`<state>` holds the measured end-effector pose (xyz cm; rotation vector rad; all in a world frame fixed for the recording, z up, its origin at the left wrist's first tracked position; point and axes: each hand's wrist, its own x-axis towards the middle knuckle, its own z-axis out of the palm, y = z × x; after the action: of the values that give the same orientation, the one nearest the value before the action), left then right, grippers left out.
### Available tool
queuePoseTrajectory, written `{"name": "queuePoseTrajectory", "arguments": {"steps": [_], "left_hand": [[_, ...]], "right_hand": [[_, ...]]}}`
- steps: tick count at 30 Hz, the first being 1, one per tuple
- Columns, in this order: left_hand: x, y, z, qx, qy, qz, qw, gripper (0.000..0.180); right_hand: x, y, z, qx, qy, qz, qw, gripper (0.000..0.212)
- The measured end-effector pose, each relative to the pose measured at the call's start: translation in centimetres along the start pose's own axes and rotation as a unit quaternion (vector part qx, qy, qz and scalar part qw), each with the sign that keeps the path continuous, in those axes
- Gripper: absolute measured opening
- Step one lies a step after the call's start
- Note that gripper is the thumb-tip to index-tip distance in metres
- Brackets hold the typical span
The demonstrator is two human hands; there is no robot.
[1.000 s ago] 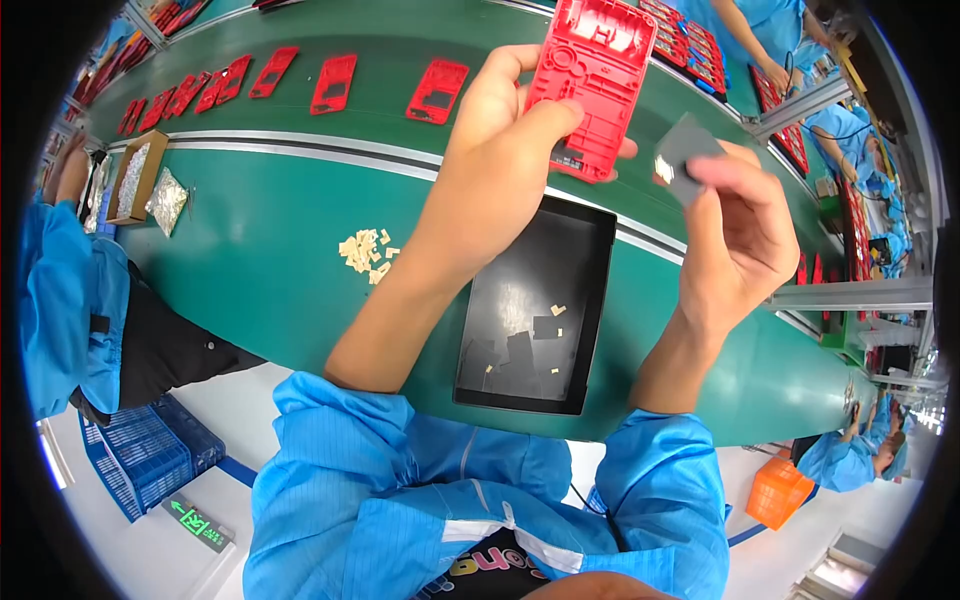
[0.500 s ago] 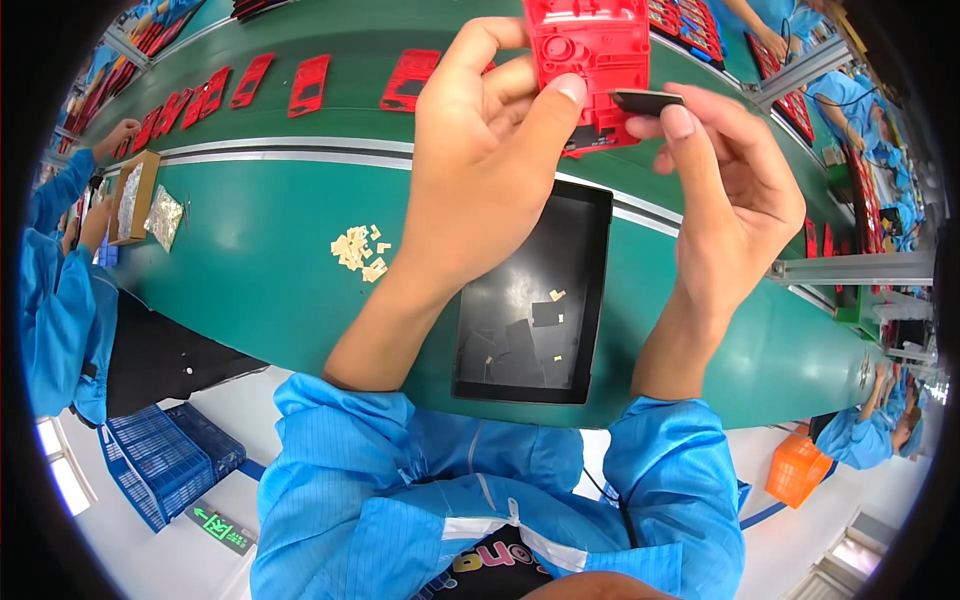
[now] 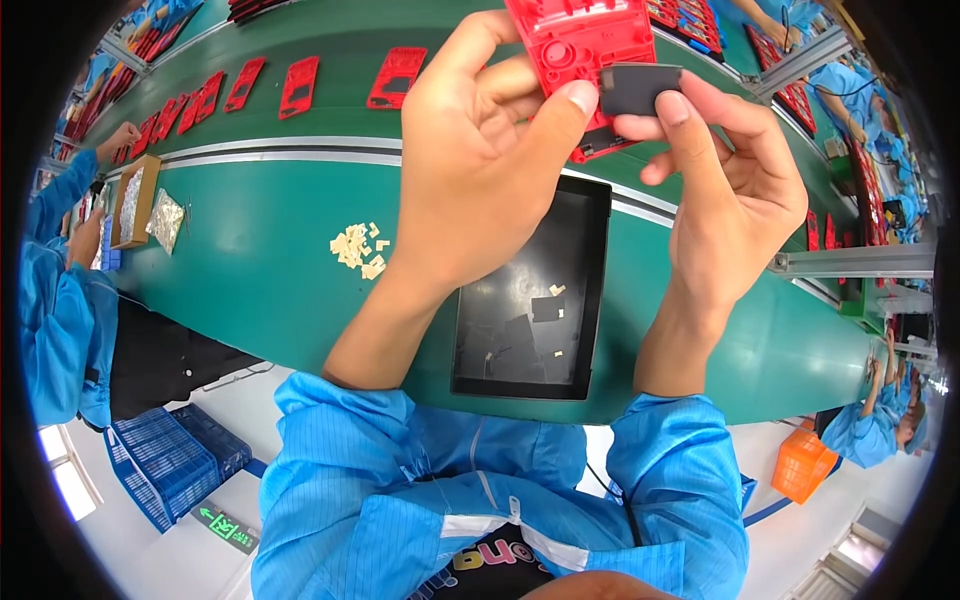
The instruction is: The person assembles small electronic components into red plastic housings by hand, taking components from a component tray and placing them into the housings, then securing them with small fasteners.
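Observation:
My left hand (image 3: 490, 150) grips a red plastic housing (image 3: 575, 45) at the top of the view, its thumb pressed on the moulded inner side. Between the thumb and fingers of my right hand (image 3: 725, 170) is a thin dark rectangular pad (image 3: 640, 90). That pad lies in front of the housing's lower right part and hides some of it; whether the two touch I cannot tell. Below my hands a black tray (image 3: 593, 300) sits on the green table, with flat dark pieces (image 3: 520, 345) and a few small cream bits inside.
Left of the tray lies a pile of small cream pieces (image 3: 358, 248). Beyond a metal rail, a green belt carries several red housings (image 3: 299, 86). A cardboard box (image 3: 135, 200) and a clear bag (image 3: 165, 220) stand by a co-worker's sleeve (image 3: 55, 320). A metal bracket (image 3: 850, 260) juts in at right.
The dark pad has turned from nearly edge-on to showing its flat face. My left hand and the housing have tilted slightly. Red housings on the belt have shifted left.

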<state>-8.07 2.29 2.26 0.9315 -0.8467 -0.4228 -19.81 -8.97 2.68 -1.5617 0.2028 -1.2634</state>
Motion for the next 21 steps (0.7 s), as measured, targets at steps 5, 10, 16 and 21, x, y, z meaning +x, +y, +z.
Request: {"name": "queuePoseTrajectory", "arguments": {"steps": [5, 10, 16, 21], "left_hand": [[0.04, 0.26, 0.34, -0.003, -0.009, 0.0, 1.0, 0.038], [-0.06, 0.33, 0.35, 0.007, -0.008, -0.007, 1.0, 0.039], [0.25, -0.15, -0.13, -0.05, -0.039, 0.016, 0.998, 0.043], [0.3, -0.15, -0.28, -0.042, -0.049, 0.001, 0.998, 0.045]], "right_hand": [[0.15, -0.17, -0.37, 0.002, -0.022, -0.01, 1.0, 0.018], [0.07, -0.41, -0.36, -0.01, -0.016, -0.001, 1.0, 0.017], [-0.16, -0.02, 0.02, -0.053, -0.025, -0.067, 0.996, 0.019], [-0.15, -0.13, -0.27, -0.073, -0.018, -0.062, 0.995, 0.02]]}}
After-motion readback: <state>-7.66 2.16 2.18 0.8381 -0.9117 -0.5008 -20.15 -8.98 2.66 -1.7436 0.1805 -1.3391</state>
